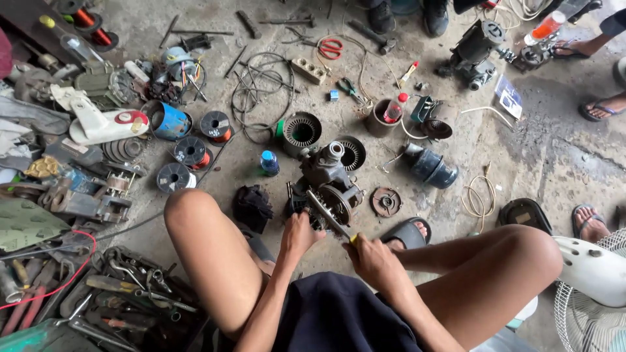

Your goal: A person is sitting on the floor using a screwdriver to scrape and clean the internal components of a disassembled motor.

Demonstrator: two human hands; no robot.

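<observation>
I squat on a concrete floor over a dark, greasy motor assembly [328,181]. My left hand [300,233] grips the assembly's near left side. My right hand [370,256] is closed on a screwdriver [329,217] with a yellow handle end. Its long shaft runs up and left onto the round end of the motor. A stator ring [301,132] and a slotted round cover [353,153] lie just behind the assembly. A rusty round plate [386,201] lies to its right.
Spools of copper wire [192,152], a blue can [171,122] and motor parts crowd the left. Wrenches and pliers [124,293] fill a pile at lower left. Red scissors [331,47], loose cables [261,91] and another motor [474,52] lie farther off. Other people's feet [600,107] stand at right beside a white fan [590,296].
</observation>
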